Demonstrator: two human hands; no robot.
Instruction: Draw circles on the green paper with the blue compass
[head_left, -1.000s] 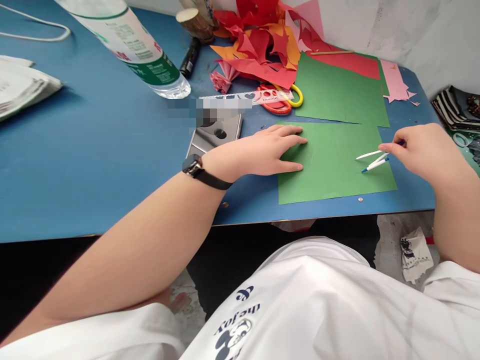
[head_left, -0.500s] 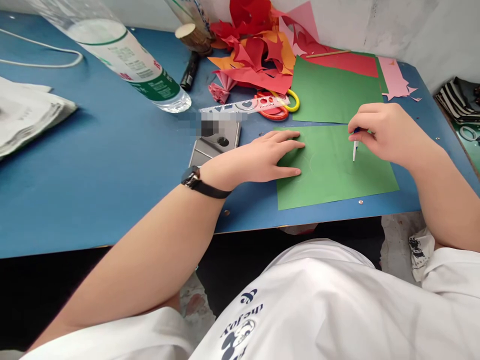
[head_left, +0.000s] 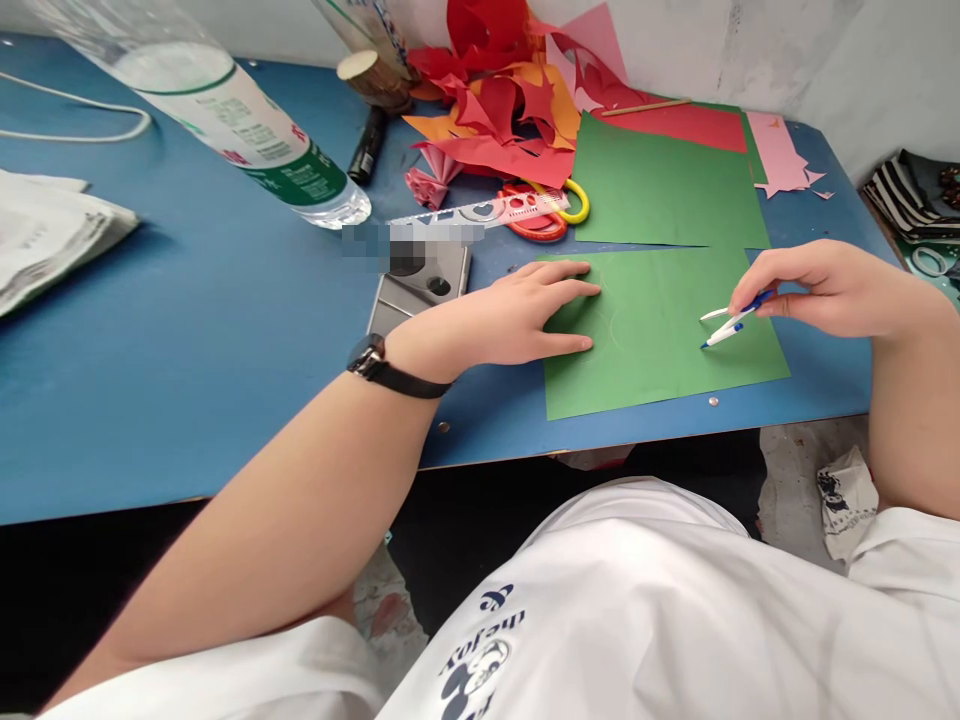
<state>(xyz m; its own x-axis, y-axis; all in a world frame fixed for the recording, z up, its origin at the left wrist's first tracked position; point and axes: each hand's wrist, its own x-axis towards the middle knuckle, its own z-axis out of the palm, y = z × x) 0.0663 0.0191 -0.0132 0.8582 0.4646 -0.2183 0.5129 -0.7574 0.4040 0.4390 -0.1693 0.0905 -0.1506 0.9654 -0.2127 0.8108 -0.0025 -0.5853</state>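
Note:
A green paper sheet (head_left: 660, 330) lies near the table's front edge, with faint curved lines on its left part. My left hand (head_left: 525, 315) rests on its left edge, fingers spread and holding nothing. Over the sheet's right edge, my right hand (head_left: 817, 290) pinches a white and blue compass (head_left: 731, 327). The compass is tilted, its two legs pointing left and a little apart. Whether its tips touch the paper I cannot tell. Behind lies a second green sheet (head_left: 667, 185).
Red-handled and yellow-handled scissors (head_left: 536, 225) and a clear ruler (head_left: 450, 215) lie behind a grey phone (head_left: 427, 285). Red and orange paper scraps (head_left: 502, 110) are piled at the back. A water bottle (head_left: 277, 150) and newspapers (head_left: 52, 235) are at left.
My right hand has moved right and toward me, and the compass has gone from near upright to tilted, with both legs now showing. My left hand stays on the sheet.

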